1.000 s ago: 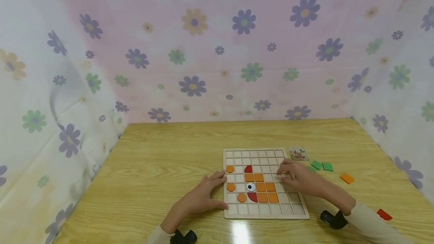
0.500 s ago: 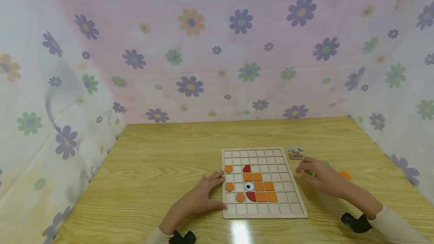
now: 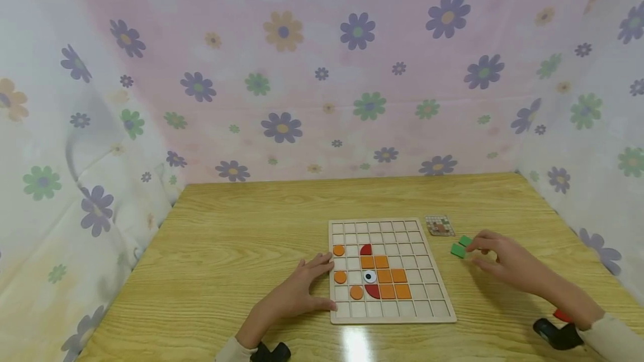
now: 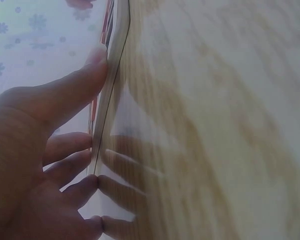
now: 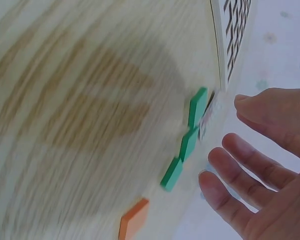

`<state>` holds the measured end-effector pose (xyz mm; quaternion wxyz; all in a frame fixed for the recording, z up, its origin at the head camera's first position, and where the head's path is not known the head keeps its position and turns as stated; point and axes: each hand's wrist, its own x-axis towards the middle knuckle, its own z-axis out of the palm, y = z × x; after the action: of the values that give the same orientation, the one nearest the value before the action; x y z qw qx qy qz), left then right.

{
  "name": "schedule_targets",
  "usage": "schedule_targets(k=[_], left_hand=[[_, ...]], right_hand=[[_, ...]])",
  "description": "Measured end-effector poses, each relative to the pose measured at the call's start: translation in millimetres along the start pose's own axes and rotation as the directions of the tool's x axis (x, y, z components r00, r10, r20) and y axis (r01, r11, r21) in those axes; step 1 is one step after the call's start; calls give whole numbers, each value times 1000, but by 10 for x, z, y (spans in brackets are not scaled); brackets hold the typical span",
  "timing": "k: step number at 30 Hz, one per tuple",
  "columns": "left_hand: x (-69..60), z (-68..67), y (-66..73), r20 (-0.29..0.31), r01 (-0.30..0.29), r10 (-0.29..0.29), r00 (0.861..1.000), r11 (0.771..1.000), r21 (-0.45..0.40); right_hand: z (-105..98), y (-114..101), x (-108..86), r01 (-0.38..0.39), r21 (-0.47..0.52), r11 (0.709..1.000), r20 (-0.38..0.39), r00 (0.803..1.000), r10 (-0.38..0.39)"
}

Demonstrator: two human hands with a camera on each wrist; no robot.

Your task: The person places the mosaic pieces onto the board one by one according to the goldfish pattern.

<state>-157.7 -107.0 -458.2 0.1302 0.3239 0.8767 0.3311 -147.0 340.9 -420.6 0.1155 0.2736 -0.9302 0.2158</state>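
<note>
Left hand (image 3: 302, 290): relaxed against grid board (image 3: 421, 309), apparently steadying it.
Green tiles (image 5: 188, 143): beside the board, presumably for easy reach.
Right hand (image 3: 510, 266): loose, empty, near them.

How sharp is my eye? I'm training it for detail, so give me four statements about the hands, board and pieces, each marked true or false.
1. The left hand touches the board. True.
2. The right hand grips the board. False: it holds nothing and is near the green tiles.
3. The eye piece lies off the board. False: it sits on the board.
4. Three green tiles lie on the table. True.
</note>
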Motion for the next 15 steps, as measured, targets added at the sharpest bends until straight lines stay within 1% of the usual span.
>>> schedule_targets(k=[5,12,15], left_hand=[[-1,0,7,-2,-1,1,1000,1000,-1],[1,1,8,-2,4,-4,1000,1000,10],[-1,-4,13,-3,2,-2,1000,1000,8]], right_hand=[[-57,88,-61,-39,-16,999,6,999,39],[-123,220,-165,-79,-106,991,14,997,81],[-142,303,-220,-103,-124,987,22,994,107]])
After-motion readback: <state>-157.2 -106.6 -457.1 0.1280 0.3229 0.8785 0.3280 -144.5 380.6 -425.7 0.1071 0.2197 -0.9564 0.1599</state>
